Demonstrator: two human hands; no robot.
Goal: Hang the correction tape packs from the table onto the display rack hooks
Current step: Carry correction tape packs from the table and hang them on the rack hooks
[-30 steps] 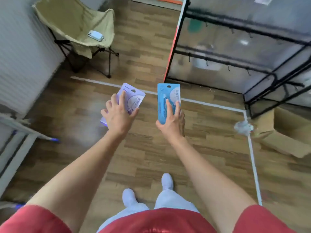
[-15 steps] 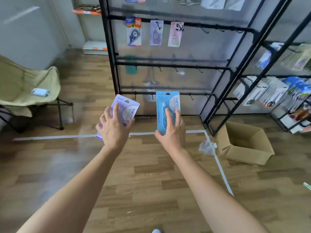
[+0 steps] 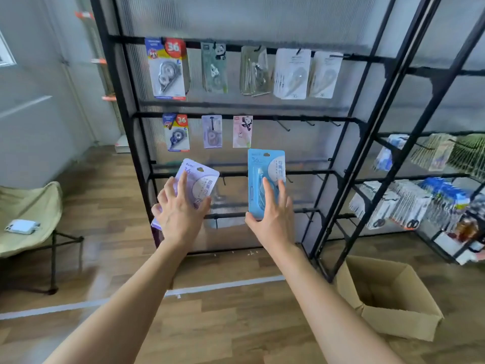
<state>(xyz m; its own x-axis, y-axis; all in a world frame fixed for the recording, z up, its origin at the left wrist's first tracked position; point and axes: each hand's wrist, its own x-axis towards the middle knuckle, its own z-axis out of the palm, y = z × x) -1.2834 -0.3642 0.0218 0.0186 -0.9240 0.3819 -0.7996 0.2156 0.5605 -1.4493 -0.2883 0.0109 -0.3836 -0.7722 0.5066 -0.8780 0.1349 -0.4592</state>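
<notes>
Lifting from the floor to the display rack, the view has changed most in the last second: shoes and boards filled it then, and rows of hooks do now. That suggests the carry is nearly over and the hanging can begin.

At far left a folding chair holds a small white device, possibly a phone or charger, too blurred to tell. The left hand still grips the purple pack, fingers spread across its face and thumb at its right edge. The pack is tilted and held in front of the lower rails. The right hand keeps the blue pack upright, thumb at the lower left corner, fingers laid up its front. Both grips look unchanged.

Above them, three packs already hang on the second rail. To their right the empty hooks look like the likeliest targets.

Both palms are hidden, and so is the purple pack's lower end. The desk is out of view. A cardboard box sits open at lower right.
</notes>
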